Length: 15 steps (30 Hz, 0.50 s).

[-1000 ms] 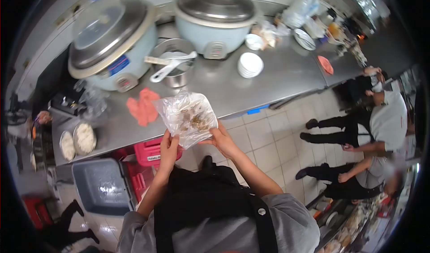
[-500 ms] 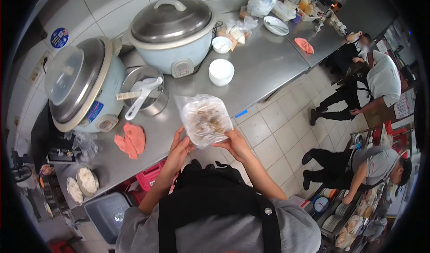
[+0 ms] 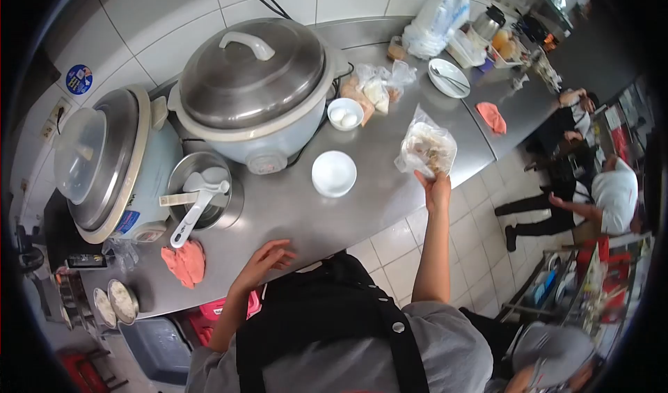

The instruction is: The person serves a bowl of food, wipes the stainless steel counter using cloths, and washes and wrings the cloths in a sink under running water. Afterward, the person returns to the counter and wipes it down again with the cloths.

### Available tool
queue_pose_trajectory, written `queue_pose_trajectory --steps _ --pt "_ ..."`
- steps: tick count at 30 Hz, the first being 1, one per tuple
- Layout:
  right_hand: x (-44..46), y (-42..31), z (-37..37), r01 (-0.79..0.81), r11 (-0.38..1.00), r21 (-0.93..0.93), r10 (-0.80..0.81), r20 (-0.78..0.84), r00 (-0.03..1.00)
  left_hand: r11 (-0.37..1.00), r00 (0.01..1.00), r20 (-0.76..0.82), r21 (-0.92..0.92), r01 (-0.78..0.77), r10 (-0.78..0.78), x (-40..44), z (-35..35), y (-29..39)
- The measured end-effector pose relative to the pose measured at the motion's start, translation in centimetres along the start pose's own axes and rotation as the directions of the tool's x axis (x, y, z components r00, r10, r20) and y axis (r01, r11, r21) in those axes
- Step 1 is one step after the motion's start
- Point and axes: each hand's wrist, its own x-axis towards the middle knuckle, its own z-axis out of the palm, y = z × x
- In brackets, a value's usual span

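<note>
My right hand [image 3: 438, 190] grips the near edge of a white container of food in a clear plastic bag [image 3: 429, 146]. It holds this out over the right part of the steel counter; the food inside looks brownish. My left hand [image 3: 267, 259] is empty, its fingers apart, over the counter's front edge. Beyond it stands a white bowl [image 3: 334, 174], and farther back a smaller bowl holding eggs [image 3: 345, 114]. To the left, a steel pot [image 3: 233, 205] has a white rice paddle [image 3: 198, 212] lying across it.
Two large rice cookers [image 3: 254, 80] stand along the wall. A pink cloth [image 3: 184, 262] lies at the left, another cloth [image 3: 491, 117] at the right near a plate with cutlery [image 3: 449, 78]. Two bowls of rice [image 3: 123, 301] sit at the left end. Several people are at the right.
The bagged container has moved right and away from me, now in my right hand only. My left hand has let go of it and opened. The view has shifted.
</note>
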Motion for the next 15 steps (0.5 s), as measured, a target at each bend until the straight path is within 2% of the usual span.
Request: queue_pose_trajectory --steps 1,2,3,5,8,10,12,13,14,15 --pt "3.5 0.0 -0.1 0.035 0.999 -0.013 -0.035 0.034 0.999 1.000 1.000 -0.019 -0.009 0.004 -0.005 0.1 0.3 -0.3" --pt "7.0 -0.2 0.0 0.072 0.997 -0.026 -0.070 0.073 0.995 1.000 0.991 -0.131 -0.024 0.014 -0.017 0.6 0.9 -0.7" --pt "10.8 -0.2 0.2 0.064 0.997 -0.030 -0.061 0.095 0.994 0.999 0.970 -0.241 -0.040 0.015 -0.024 1.5 1.3 -0.8" --pt "17.3 0.1 1.1 0.000 0.999 0.033 -0.004 0.104 0.995 0.995 0.947 -0.318 -0.099 0.024 -0.054 2.8 2.2 -1.0" --pt "25.4 0.4 3.2 -0.059 0.998 0.016 0.058 0.094 0.994 0.981 0.894 -0.435 -0.191 0.024 -0.106 4.1 4.1 -1.0" --pt "30.1 1.3 3.4 0.003 0.999 0.034 -0.011 0.249 0.969 0.967 0.833 -0.539 -0.255 -0.021 -0.124 4.2 5.0 -0.9" --pt "34.7 2.0 4.1 -0.097 0.995 0.017 0.086 0.332 0.939 0.963 0.816 -0.560 -0.270 -0.013 -0.146 3.9 5.4 -1.5" --pt "37.8 3.6 2.8 0.036 0.961 -0.274 0.071 0.369 0.927 0.960 0.811 -0.564 -0.279 -0.011 -0.155 3.7 5.7 -1.9" --pt "40.2 4.7 2.1 0.205 0.828 -0.523 0.035 0.412 0.911 0.966 0.803 -0.583 -0.255 -0.033 -0.126 3.3 5.7 -2.3" --pt "40.1 4.8 3.4 0.008 0.937 -0.350 0.084 0.245 0.966 0.964 0.785 -0.605 -0.264 -0.040 -0.133 3.1 5.6 -3.3"
